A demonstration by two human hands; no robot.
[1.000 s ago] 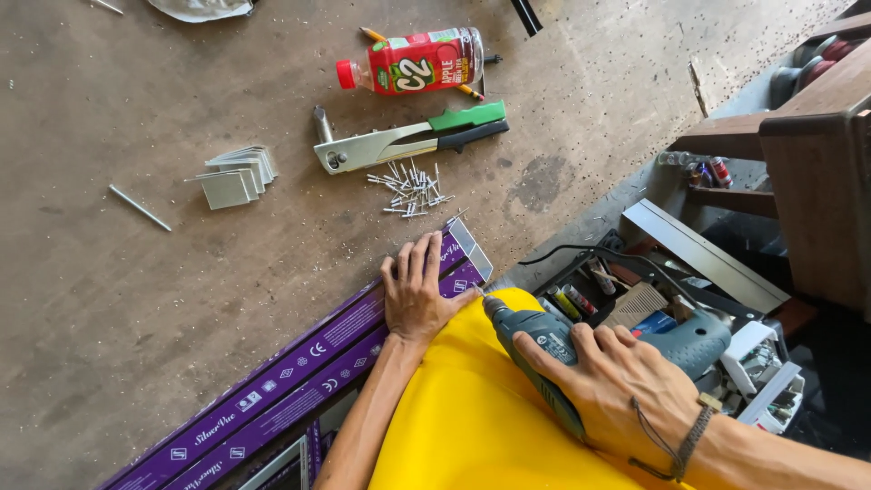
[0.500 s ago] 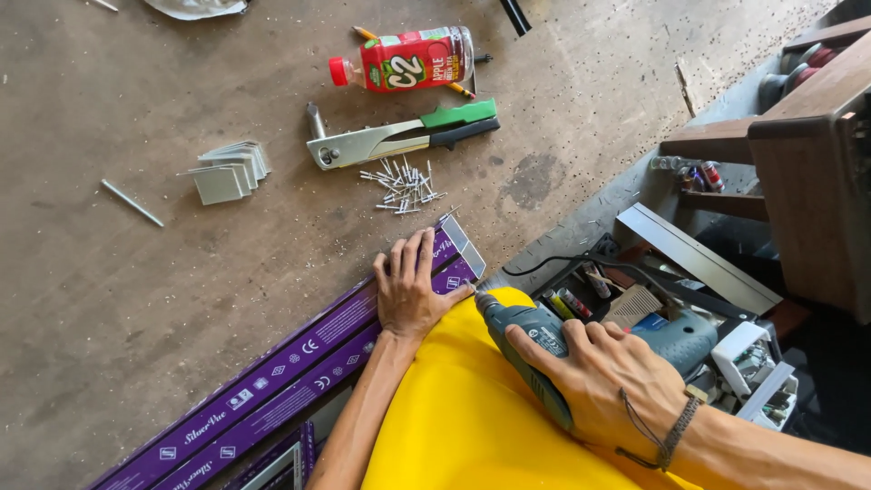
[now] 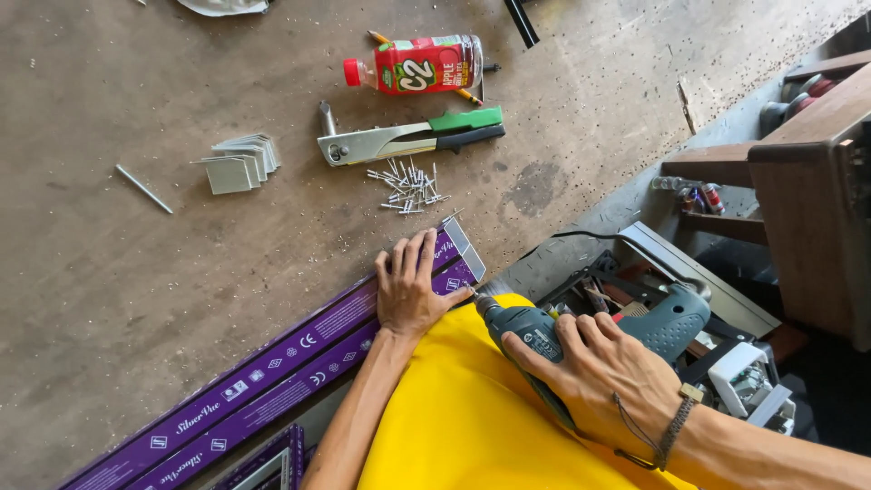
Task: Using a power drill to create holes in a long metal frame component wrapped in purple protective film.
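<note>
My left hand (image 3: 410, 289) lies flat, fingers spread, on the end of two long purple metal profiles (image 3: 263, 386) on the worktable. My right hand (image 3: 610, 374) grips a grey-green power drill (image 3: 519, 328) over my yellow-clad knee (image 3: 472, 426). The drill's bit touches the side of the nearer profile just right of my left hand.
On the brown table (image 3: 136, 299) lie a green-handled rivet tool (image 3: 408, 138), a pile of loose rivets (image 3: 406, 189), a stack of small metal brackets (image 3: 238, 161), a red juice bottle (image 3: 417, 65) and a loose rod (image 3: 143, 189). A tool tray (image 3: 708, 318) sits at right, a wooden bench (image 3: 807, 181) beyond.
My head has shifted slightly, so the scene slides a little. The drill tip has come closer to the profile's end. My left hand stays pressed on the profiles.
</note>
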